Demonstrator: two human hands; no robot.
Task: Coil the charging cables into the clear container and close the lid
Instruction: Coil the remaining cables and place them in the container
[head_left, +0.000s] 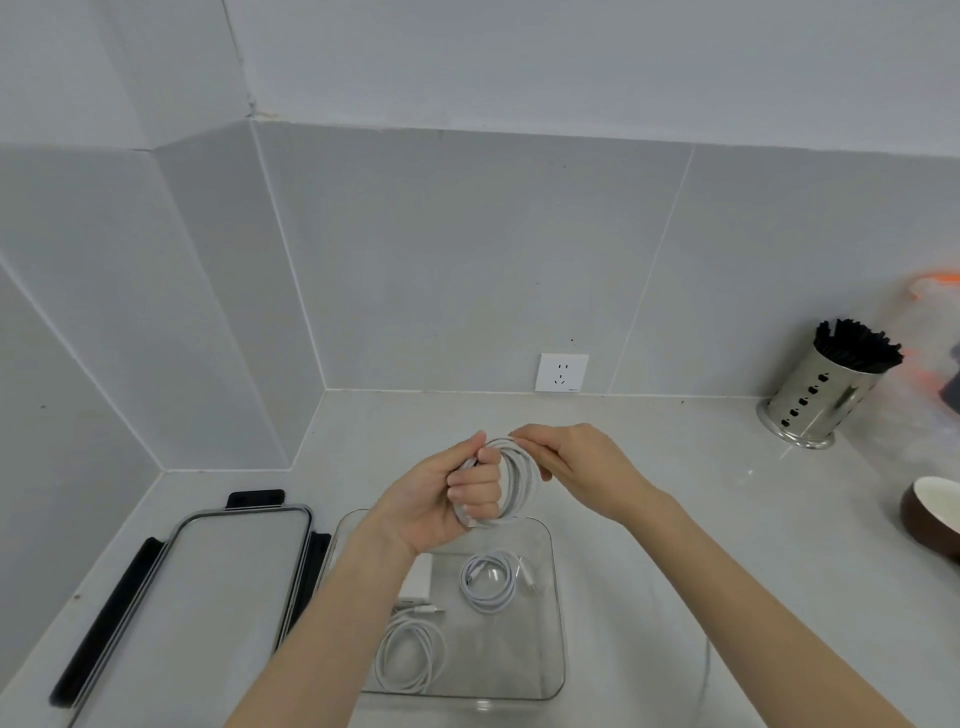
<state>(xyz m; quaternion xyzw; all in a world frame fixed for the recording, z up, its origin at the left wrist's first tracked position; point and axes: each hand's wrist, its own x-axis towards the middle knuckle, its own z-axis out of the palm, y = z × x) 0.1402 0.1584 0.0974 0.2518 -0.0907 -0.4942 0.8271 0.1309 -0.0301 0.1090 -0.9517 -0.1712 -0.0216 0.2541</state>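
My left hand (457, 493) grips a white charging cable (519, 480) wound in several loops, held above the far end of the clear container (558, 623). My right hand (576, 462) pinches the top of that coil from the right. Inside the container lie two coiled white cables, one near the middle (488, 584) and one at the near left (410, 657), plus a white charger block (418, 577) partly hidden by my left wrist. The clear lid (228, 582) with black clips lies flat on the counter to the container's left.
A steel holder with black sticks (826, 392) stands at the back right. A brown bowl with white inside (935, 517) sits at the right edge. A wall socket (562, 372) is on the tiled wall behind. A thin white cable (705, 670) runs down the counter at right.
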